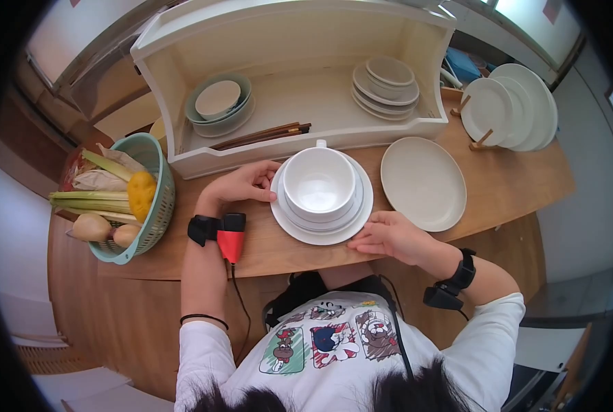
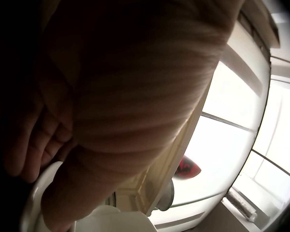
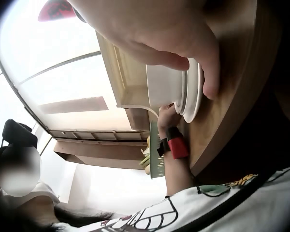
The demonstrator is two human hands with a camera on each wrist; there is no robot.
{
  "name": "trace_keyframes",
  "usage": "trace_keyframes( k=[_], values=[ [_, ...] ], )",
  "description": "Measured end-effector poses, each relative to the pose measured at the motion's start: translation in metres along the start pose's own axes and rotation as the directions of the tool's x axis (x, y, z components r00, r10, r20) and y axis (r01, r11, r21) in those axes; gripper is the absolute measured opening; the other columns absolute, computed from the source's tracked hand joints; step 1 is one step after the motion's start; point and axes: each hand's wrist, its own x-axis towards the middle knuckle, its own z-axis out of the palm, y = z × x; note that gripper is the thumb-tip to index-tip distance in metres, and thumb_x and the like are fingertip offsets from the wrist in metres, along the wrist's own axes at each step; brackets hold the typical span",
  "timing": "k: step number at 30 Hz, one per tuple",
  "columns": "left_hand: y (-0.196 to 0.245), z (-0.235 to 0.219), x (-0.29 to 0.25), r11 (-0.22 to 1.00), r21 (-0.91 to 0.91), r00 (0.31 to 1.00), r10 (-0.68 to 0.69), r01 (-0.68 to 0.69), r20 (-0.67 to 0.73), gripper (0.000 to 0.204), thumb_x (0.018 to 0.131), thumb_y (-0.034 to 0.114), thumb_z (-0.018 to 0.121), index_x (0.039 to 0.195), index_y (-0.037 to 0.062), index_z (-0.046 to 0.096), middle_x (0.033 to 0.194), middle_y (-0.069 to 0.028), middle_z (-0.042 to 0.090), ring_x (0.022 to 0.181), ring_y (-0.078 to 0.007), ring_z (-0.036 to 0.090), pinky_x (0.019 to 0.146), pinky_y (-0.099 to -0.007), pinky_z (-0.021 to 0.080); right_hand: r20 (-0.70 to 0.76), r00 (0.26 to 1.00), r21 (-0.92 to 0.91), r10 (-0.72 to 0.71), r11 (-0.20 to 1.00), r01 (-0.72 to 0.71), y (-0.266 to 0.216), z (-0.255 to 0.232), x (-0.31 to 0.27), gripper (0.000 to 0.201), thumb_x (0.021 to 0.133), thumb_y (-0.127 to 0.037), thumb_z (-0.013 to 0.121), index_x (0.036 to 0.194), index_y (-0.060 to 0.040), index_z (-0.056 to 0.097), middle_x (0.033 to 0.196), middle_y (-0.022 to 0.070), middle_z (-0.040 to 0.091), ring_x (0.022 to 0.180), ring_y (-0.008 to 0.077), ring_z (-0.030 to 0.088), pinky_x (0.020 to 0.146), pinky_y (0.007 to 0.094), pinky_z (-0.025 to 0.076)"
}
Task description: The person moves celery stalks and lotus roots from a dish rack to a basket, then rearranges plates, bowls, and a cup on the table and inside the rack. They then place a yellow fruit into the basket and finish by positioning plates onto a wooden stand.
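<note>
A white mug (image 1: 319, 182) stands on stacked small white dishes, on a larger white plate (image 1: 297, 232) at the front of the table. The mug's handle points away from the person. My left hand (image 1: 241, 185) grips the plate's left rim, thumb at the edge; in the left wrist view that thumb overlaps the white rim. At the plate's lower right, my right hand (image 1: 396, 237) touches the rim with nearly straight fingers. The right wrist view shows its fingers (image 3: 210, 79) beside the plate edge, close over the wood.
An oval plate (image 1: 423, 184) lies right of the stack. Behind stands a white shelf (image 1: 306, 147) with bowls (image 1: 218, 99), chopsticks (image 1: 262, 134) and stacked dishes (image 1: 387, 86). A vegetable basket (image 1: 161, 185) is at left, a rack of plates (image 1: 486, 110) at right. The table edge (image 1: 306, 266) runs near the person.
</note>
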Motion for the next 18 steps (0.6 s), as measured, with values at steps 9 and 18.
trace_keyframes(
  k=[9, 18],
  values=[
    [-0.003, -0.003, 0.001, 0.998, -0.054, 1.000, -0.015, 0.017, 0.025, 0.059, 0.075, 0.012, 0.066, 0.126, 0.0029, 0.037, 0.095, -0.0017, 0.053, 0.083, -0.0078, 0.050, 0.071, -0.0209, 0.044, -0.036, 0.999, 0.160, -0.023, 0.987, 0.029, -0.002, -0.003, 0.021, 0.029, 0.090, -0.011, 0.043, 0.113, 0.0066, 0.041, 0.109, 0.0175, 0.052, 0.095, 0.0234, 0.058, 0.083, 0.0308, 0.051],
    [0.004, 0.000, -0.001, 0.993, -0.116, 0.998, 0.026, -0.020, 0.049, 0.060, 0.075, 0.012, 0.066, 0.126, 0.0013, 0.037, 0.091, 0.0002, 0.054, 0.078, -0.0066, 0.051, 0.068, -0.0194, 0.045, 0.022, 1.000, 0.219, 0.012, 0.975, -0.017, -0.001, 0.000, 0.023, 0.027, 0.091, -0.012, 0.042, 0.115, 0.0001, 0.043, 0.112, 0.0156, 0.052, 0.097, 0.0260, 0.058, 0.082, 0.0319, 0.051]
  ],
)
